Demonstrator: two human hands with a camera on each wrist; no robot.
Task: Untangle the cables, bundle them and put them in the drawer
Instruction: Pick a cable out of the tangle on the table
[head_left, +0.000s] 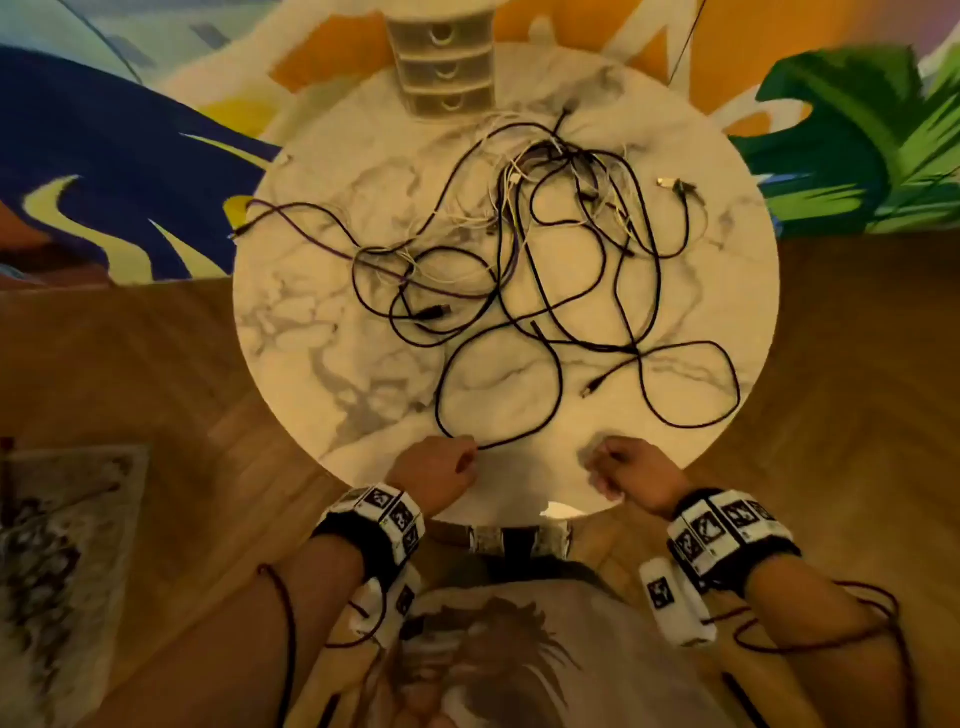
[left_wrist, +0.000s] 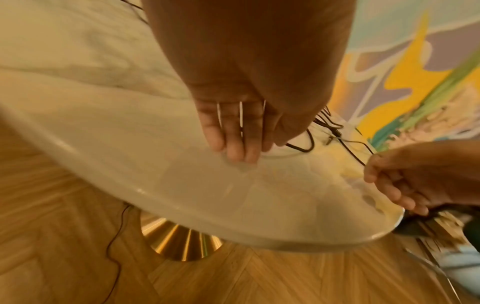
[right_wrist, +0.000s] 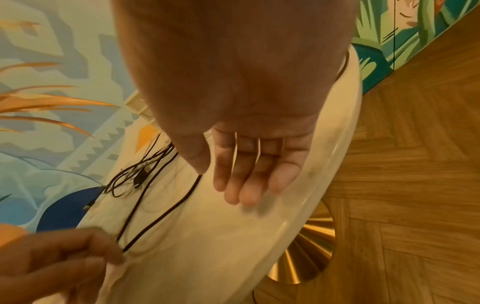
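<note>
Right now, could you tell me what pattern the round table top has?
White marble with grey veining on the table top, clearest in the head view.

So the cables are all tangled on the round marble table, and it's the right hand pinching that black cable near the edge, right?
Not quite: the left hand pinches the black cable, as the head view shows. The right hand holds nothing. The cables do lie tangled on the round marble table.
</note>
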